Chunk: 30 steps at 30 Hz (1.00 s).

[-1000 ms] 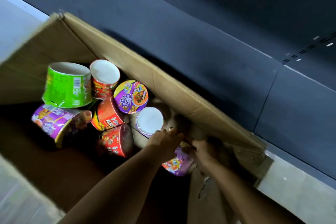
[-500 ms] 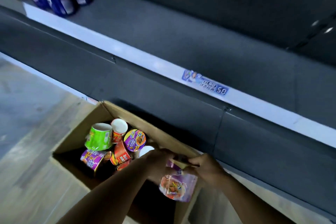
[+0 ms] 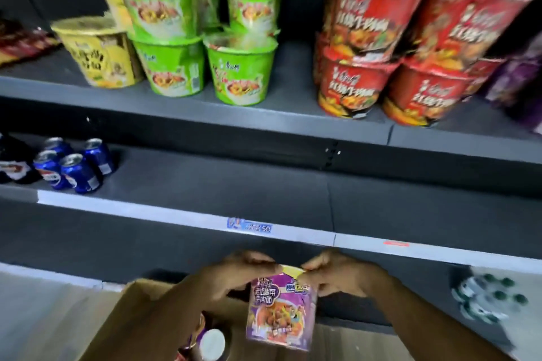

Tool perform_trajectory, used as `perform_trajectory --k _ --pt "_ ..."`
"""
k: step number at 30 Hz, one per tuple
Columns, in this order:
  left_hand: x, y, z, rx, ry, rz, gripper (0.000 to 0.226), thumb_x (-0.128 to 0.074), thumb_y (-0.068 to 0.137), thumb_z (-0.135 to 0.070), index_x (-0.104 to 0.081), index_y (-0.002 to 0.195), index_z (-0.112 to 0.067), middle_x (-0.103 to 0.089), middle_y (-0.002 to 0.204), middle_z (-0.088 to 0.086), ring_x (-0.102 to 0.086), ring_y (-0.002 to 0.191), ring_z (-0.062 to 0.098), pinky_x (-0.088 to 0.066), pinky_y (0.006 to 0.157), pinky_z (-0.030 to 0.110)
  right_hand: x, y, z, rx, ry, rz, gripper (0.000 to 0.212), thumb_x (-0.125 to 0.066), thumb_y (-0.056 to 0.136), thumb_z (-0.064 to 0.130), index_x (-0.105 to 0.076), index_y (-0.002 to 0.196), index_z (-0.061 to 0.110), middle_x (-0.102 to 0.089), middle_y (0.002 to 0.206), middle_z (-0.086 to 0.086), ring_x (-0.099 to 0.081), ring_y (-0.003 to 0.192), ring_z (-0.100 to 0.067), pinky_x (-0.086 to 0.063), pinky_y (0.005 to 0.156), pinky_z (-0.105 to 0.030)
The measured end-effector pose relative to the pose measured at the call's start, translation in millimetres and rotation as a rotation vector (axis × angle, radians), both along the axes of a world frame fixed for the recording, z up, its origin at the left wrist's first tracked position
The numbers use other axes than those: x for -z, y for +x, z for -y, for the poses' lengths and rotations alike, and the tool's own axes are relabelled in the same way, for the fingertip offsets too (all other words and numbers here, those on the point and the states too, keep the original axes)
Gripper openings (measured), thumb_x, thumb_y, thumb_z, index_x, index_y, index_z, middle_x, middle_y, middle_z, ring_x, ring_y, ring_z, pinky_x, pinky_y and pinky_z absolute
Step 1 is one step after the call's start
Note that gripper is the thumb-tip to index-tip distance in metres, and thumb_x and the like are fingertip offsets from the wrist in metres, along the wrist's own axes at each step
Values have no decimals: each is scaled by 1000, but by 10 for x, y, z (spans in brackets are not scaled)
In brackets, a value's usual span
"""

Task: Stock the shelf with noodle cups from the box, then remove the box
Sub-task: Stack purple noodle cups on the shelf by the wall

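Left grip (image 3: 234,277) and right grip (image 3: 340,275) are both pinching the top rim of the purple noodle cup (image 3: 281,313), curled tight on opposite sides. Cup's hanging upright just above the open box (image 3: 140,322), in front of the dark shelf (image 3: 220,182) with the blue cans (image 3: 79,173).

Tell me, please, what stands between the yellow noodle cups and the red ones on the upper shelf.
In the head view, green noodle cups, stacked two high, stand between the yellow cups and the red cups.
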<state>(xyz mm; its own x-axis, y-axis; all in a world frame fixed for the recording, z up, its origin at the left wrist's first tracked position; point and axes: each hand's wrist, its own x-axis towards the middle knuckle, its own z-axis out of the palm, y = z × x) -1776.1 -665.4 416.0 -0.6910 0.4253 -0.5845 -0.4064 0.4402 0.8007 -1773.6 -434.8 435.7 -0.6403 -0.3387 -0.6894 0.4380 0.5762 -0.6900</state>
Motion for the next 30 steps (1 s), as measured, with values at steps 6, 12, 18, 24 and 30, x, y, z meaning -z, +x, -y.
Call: perform_trajectory --k 6,12,18,24,30 --pt "-823 -130 -619 119 167 55 47 -74 72 -46 -63 107 -18 -73 84 -4 -66 80 11 -47 99 44 -822 189 -751 246 -216 -25 56 -79 64 28 -64 111 0 -69 108 -13 -64 103 -18 -53 92 -34" --pt "-1397 -167 -1483 104 265 -33 38 -73 69 -34 -68 99 -11 -73 96 9 -65 89 19 -48 96 40 -1432 421 -1641 375 -285 -148 46 -75 67 21 -67 107 0 -68 106 -15 -63 103 -21 -54 88 -33" --pt "-1840 -109 -2553 207 247 -204 43 -76 71 -40 -71 105 -14 -72 104 13 -67 96 23 -50 97 43 -1854 605 -2574 344 -223 -283 35 -77 76 31 -70 106 16 -69 106 -9 -62 104 -19 -47 100 -39" --pt "-2222 7 -3720 262 155 -348 29 -71 83 -34 -71 107 -20 -74 97 5 -68 101 23 -50 95 41 -2348 813 -3375 168 63 -435 38 -70 84 26 -62 119 14 -70 111 -3 -65 105 -17 -47 100 -36" --pt "-2579 242 -4655 299 151 -453 28 -70 84 -30 -70 110 -18 -74 96 2 -69 87 13 -50 68 23 -2675 1100 -4161 161 360 -562 31 -69 85 33 -68 112 18 -72 107 3 -66 101 -12 -47 101 -36"
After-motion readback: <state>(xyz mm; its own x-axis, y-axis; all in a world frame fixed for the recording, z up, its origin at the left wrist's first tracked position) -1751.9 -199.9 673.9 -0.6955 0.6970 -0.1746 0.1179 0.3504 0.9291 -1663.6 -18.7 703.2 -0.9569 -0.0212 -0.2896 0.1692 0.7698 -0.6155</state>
